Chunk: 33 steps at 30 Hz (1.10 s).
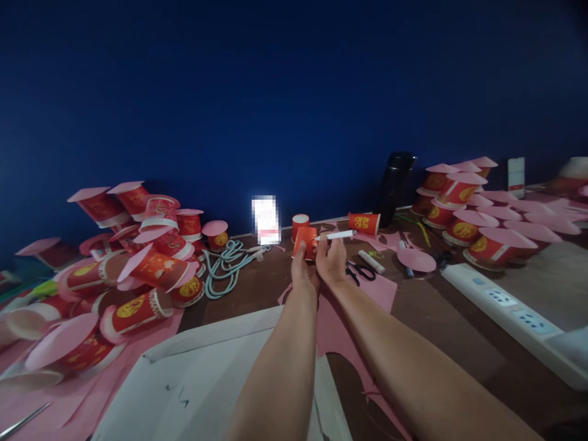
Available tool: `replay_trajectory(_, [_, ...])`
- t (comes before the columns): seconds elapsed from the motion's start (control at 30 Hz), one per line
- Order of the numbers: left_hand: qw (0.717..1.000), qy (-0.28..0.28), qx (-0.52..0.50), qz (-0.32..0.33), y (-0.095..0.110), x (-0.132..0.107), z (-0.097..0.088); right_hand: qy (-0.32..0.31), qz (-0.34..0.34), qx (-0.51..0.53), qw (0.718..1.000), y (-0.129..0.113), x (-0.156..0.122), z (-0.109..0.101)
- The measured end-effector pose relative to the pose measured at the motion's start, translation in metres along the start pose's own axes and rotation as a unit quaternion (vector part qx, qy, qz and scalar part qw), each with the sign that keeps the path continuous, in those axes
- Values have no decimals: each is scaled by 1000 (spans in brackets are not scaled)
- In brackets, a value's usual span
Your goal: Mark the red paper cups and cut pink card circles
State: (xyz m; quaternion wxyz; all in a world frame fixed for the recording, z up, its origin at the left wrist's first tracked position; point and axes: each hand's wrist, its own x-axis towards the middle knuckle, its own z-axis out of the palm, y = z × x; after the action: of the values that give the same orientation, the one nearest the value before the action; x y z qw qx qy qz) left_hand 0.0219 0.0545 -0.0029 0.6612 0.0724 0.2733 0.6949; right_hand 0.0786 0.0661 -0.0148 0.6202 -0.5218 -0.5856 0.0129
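My left hand (304, 269) is closed around a small red paper cup (305, 237), which is tilted. Close beside it, my right hand (331, 260) grips a white marker-like pen (340, 234), its left end pointing at the cup. Whether the tip touches the cup I cannot tell. Just behind stands another red paper cup (301, 225), upside down. To the right a red cup with gold print (364, 223) lies on its side. Black-handled scissors (362, 274) and a white glue stick (371, 261) lie beside my right hand on pink paper (383, 293).
Red cups with pink paper discs are heaped at left (151, 269) and stacked at right (462, 229). A coiled cable (225, 269), a lit phone screen (266, 220), a black bottle (395, 187), a power strip (505, 315) and a white board-like sheet (202, 380) surround my arms.
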Motion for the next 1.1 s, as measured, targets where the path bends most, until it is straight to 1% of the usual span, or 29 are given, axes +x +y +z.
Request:
replay_trajectory(0.1, [1000,-5,-2,-5,0,0,-1,5,-4,-4,1000,0,0,0])
replay_trajectory(0.27, [1000,12,-4,-21,1,1,-1,6,-14,-7,1000,2,0,0])
replay_trajectory(0.4, [999,10,-10,-28,1,1,0,15,-12,-3,1000,2,0,0])
replay_trajectory(0.57, [999,2,-16,-31,1,1,-1,14,0,-4,1000,1,0,0])
replay_trajectory(0.8, [998,-31,-31,-36,0,2,-3,16,0,5,1000,-1,0,-1])
replay_trajectory(1.1, [998,-37,-33,-35,0,3,-5,3,6,16,1000,-5,0,-4])
